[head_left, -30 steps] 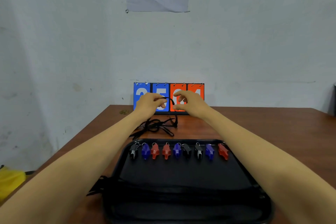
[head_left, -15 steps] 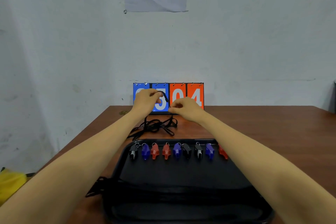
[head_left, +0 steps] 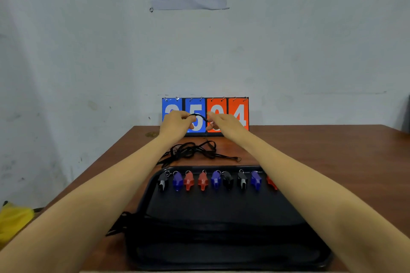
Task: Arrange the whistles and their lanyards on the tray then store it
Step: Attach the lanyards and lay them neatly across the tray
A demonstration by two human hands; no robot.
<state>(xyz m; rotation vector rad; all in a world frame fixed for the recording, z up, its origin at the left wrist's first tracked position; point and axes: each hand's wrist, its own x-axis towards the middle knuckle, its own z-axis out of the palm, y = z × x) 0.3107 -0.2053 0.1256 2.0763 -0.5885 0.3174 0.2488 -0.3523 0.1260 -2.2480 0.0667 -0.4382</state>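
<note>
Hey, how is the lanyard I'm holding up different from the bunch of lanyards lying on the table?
The held lanyard is off the table, pinched between left hand and right hand; the lanyard pile lies on the table. The held lanyard shows as one short arched cord; the lanyard pile is a loose tangle of loops. Both are black cord, and neither is on the tray.

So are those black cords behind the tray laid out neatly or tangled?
Tangled. The cords lie in a loose heap on the table, loops crossing; the left hand and right hand pinch one strand above it.
</note>
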